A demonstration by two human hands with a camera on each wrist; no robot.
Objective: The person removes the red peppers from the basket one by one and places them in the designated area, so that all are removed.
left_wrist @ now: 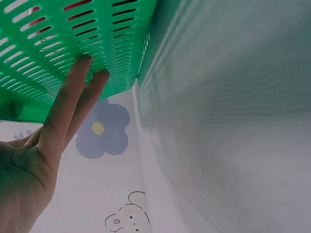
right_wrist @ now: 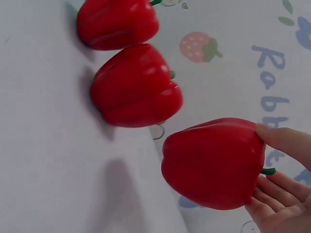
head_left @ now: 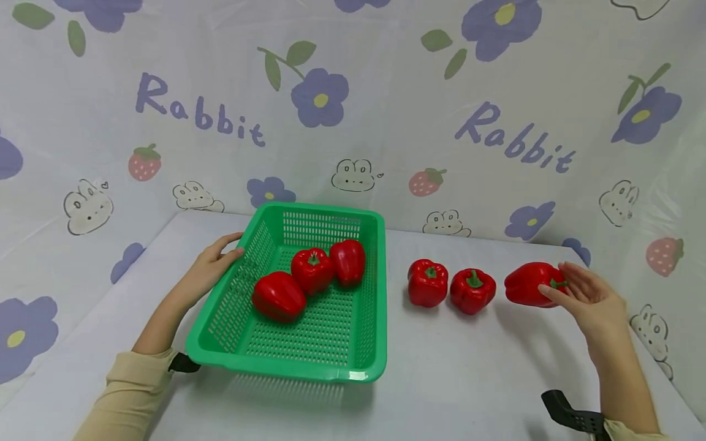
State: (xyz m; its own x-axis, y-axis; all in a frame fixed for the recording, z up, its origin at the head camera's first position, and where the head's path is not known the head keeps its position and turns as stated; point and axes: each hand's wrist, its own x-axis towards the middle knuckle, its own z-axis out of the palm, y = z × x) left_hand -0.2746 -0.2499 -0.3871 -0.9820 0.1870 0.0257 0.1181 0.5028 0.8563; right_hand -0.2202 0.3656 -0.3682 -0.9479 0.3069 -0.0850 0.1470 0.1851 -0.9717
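My right hand (head_left: 592, 300) pinches a red bell pepper (head_left: 531, 285) at its stem end between thumb and fingers. It is held on its side above the table, and in the right wrist view the pepper (right_wrist: 214, 165) shows its green stem toward the palm. Two more bell peppers, one (head_left: 428, 283) and another (head_left: 472, 291), stand on the table to its left. My left hand (head_left: 206, 269) is at the left side of a green plastic basket (head_left: 380, 294). Seen from the left wrist, straight fingers (left_wrist: 73, 97) touch the basket's slotted outer wall.
Inside the basket lie three red bell peppers, one (head_left: 279, 297) on the left, one (head_left: 312, 271) in the middle and one (head_left: 348, 262) on the right. A white table (head_left: 441, 380) lies below. Behind it hangs a patterned cloth (head_left: 375, 116) with flowers and rabbits.
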